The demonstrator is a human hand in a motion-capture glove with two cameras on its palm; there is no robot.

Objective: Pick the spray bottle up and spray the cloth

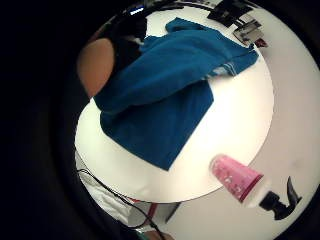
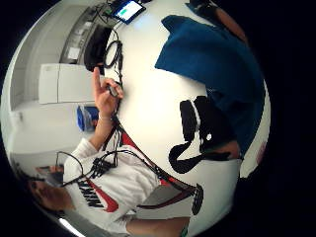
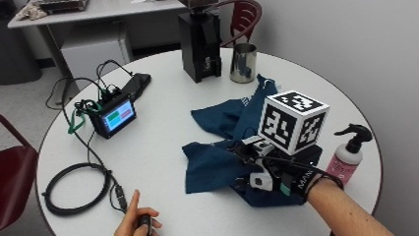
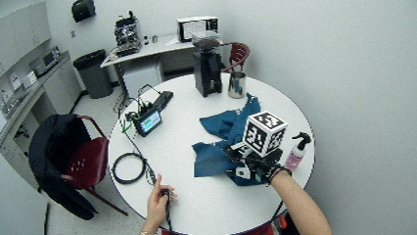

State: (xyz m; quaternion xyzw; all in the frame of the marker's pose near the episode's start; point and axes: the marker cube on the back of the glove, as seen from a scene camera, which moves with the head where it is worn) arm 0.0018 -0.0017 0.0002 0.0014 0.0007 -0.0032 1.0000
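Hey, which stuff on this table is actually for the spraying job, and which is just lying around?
For the job:
spray bottle, pink, upright beside the cloth
blue cloth
gloved right hand, over the cloth

Lying about:
metal cup
black grinder
small screen
coiled cable

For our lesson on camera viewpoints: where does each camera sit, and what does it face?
Little finger side palm view: on the gloved palm, facing the blue cloth and pink spray bottle.
Thumb side palm view: same palm, facing the cloth and the bare hand.
Outside view: above the round white table, showing the gloved right hand.
Wide outside view: higher.
All show the cloth.
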